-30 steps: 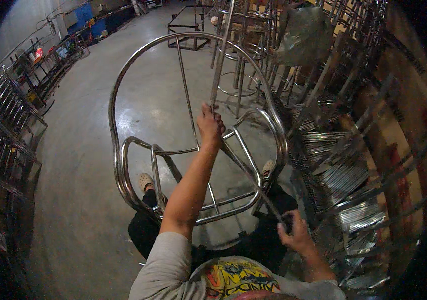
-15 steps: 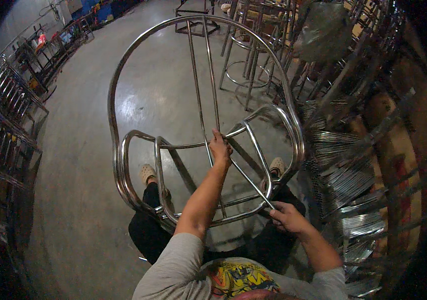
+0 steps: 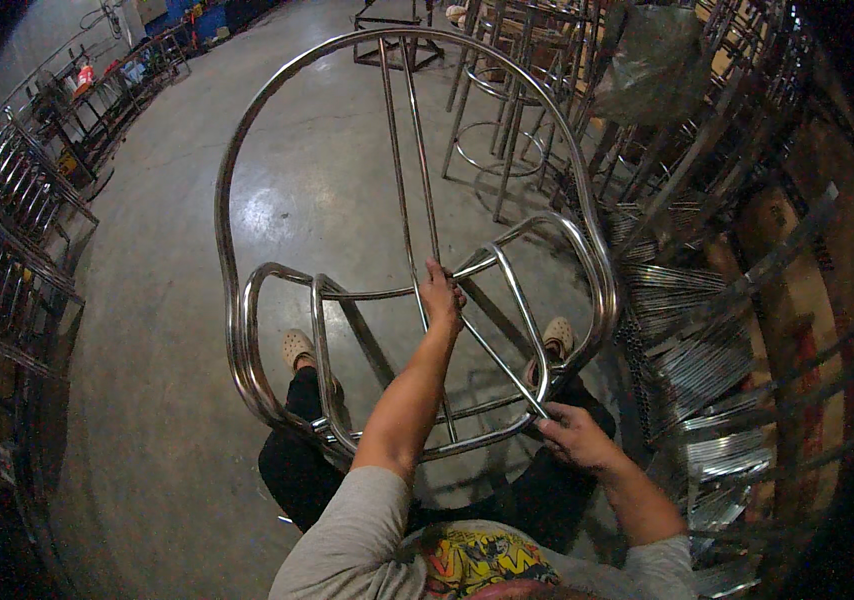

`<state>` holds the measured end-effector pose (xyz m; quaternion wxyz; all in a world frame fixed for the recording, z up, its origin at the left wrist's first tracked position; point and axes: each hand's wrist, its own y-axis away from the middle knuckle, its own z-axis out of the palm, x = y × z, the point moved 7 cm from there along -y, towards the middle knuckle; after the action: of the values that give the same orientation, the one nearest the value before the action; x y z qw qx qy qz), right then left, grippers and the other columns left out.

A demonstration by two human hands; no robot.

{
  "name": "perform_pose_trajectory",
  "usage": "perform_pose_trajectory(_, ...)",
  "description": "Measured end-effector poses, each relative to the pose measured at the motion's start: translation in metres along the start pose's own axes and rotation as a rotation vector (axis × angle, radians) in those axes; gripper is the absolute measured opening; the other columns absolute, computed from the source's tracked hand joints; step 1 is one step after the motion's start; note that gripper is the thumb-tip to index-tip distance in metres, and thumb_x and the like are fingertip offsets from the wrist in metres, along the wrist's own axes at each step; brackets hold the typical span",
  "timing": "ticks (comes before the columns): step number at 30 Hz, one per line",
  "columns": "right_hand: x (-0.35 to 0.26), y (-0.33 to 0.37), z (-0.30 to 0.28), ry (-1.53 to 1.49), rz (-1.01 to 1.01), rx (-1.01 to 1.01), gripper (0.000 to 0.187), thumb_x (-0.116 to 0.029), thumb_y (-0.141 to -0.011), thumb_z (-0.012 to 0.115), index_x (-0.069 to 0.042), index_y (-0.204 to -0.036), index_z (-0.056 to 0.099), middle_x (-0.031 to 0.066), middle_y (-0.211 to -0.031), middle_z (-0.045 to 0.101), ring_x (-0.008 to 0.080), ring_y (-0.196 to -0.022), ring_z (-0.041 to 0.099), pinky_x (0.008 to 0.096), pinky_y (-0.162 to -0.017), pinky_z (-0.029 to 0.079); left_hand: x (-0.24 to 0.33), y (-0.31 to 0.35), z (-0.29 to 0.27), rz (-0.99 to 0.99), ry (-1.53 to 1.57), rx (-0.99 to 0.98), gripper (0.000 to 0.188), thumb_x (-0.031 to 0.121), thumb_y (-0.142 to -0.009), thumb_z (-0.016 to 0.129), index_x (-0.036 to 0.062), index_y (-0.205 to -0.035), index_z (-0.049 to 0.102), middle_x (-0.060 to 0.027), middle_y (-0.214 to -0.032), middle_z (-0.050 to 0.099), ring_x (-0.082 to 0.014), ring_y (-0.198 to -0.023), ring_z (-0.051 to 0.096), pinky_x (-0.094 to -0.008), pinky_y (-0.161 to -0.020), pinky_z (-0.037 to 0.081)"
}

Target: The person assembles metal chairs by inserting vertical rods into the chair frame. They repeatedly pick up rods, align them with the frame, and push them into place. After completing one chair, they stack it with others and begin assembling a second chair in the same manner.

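A shiny bent-tube metal chair frame (image 3: 231, 170), with a large rounded back hoop and curved arms, stands before me between my legs. Two long thin rods run down its middle from the top of the hoop. My left hand (image 3: 441, 302) is closed around tubing where these rods meet the crossbar (image 3: 377, 294). A straight metal tube (image 3: 497, 359) slants from below that hand toward the seat's near right corner. At its lower end my right hand (image 3: 575, 437) is closed, thumb and fingers on the tube tip. The exact contact under my left fingers is hidden.
Bundles of metal tubes (image 3: 712, 380) and long cardboard boxes (image 3: 807, 330) lie close on the right. Stool frames (image 3: 502, 140) stand at the back right, beside a plastic-wrapped item (image 3: 652, 65). Stacked metal frames (image 3: 17, 240) line the left side. My feet in clogs (image 3: 297, 347) flank the frame.
The view has shifted very slightly. Both hands keep their hold on the tubing, and the frame stays in place.
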<state>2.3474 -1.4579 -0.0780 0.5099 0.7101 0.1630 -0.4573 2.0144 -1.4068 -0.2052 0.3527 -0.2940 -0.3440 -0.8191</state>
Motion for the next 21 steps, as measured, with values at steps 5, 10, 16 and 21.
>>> perform_pose_trajectory(5,0.024,-0.033,0.021,0.206,-0.151,0.078,0.044,-0.026,-0.096,0.059,0.002,-0.128,0.052,0.0078,-0.089,0.059,0.0159,-0.075,0.056,0.0325,-0.066,0.045,0.050,0.018,-0.004,0.522,-0.793,0.081,0.042,0.042,-0.098,0.051,-0.0001,-0.098,0.056,-0.0134,-0.088,0.061,-0.0278,-0.077,0.062,-0.0414,-0.065,0.049)
perform_pose_trajectory(10,0.053,-0.062,0.055,0.359,-0.249,0.347,0.054,-0.037,-0.095,0.056,0.004,-0.129,0.050,0.0247,-0.118,0.059,0.0330,-0.108,0.058,0.0409,-0.093,0.046,0.101,0.155,-0.031,0.675,-1.377,-0.077,0.034,0.028,-0.095,0.055,-0.0021,-0.111,0.053,-0.0275,-0.117,0.053,-0.0435,-0.102,0.056,-0.0513,-0.084,0.047)
perform_pose_trajectory(16,0.013,-0.078,0.047,0.545,-0.216,0.313,0.052,-0.035,-0.094,0.054,0.006,-0.126,0.050,0.0323,-0.121,0.056,0.0441,-0.116,0.053,0.0499,-0.095,0.043,0.059,0.269,-0.081,0.520,-1.813,-0.244,0.021,0.025,-0.093,0.055,0.0037,-0.091,0.056,-0.0180,-0.083,0.061,-0.0379,-0.074,0.062,-0.0495,-0.069,0.048)
perform_pose_trajectory(21,-0.018,-0.108,0.057,0.862,-0.203,0.206,0.051,-0.033,-0.092,0.055,0.008,-0.122,0.054,0.0333,-0.105,0.061,0.0479,-0.104,0.058,0.0516,-0.090,0.046,0.053,0.267,-0.078,0.751,-1.752,-0.235,0.022,0.027,-0.091,0.054,0.0067,-0.083,0.057,-0.0132,-0.077,0.063,-0.0332,-0.069,0.063,-0.0450,-0.065,0.048)
